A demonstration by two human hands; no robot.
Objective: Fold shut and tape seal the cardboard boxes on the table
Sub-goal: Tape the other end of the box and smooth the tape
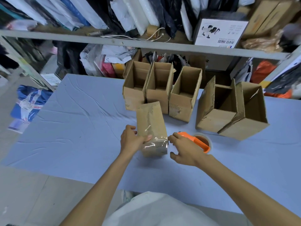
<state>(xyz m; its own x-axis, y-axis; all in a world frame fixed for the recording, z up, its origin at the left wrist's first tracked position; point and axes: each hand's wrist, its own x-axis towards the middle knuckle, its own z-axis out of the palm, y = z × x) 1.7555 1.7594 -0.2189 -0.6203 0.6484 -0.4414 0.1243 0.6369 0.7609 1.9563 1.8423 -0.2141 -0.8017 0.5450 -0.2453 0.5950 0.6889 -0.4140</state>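
Taping is going on at one closed cardboard box point(151, 126), which is lying near the middle of the table point(78, 128), between the near edge and the open boxes point(184, 97) that are standing toward the far edge. The left hand point(132, 140) is gripping it, with fingers wrapping its left side and the thumb pressing on the clear tape point(154, 145) that is running along the top and bending over the near end. The right hand point(183, 150) is sitting at the box's near right corner, against the orange tape dispenser point(197, 142). Its fingers are curling, but whether they are holding the dispenser or pinching the tape is not showing.

By my reading, the strip is being finished. The next move is likely calling for tearing the tape off and smoothing the end down, then pulling over an open box.

The right hand is hiding the dispenser's cutting edge. The closed box's far end and underside are facing away, and the open boxes' interiors are sitting partly in shadow.
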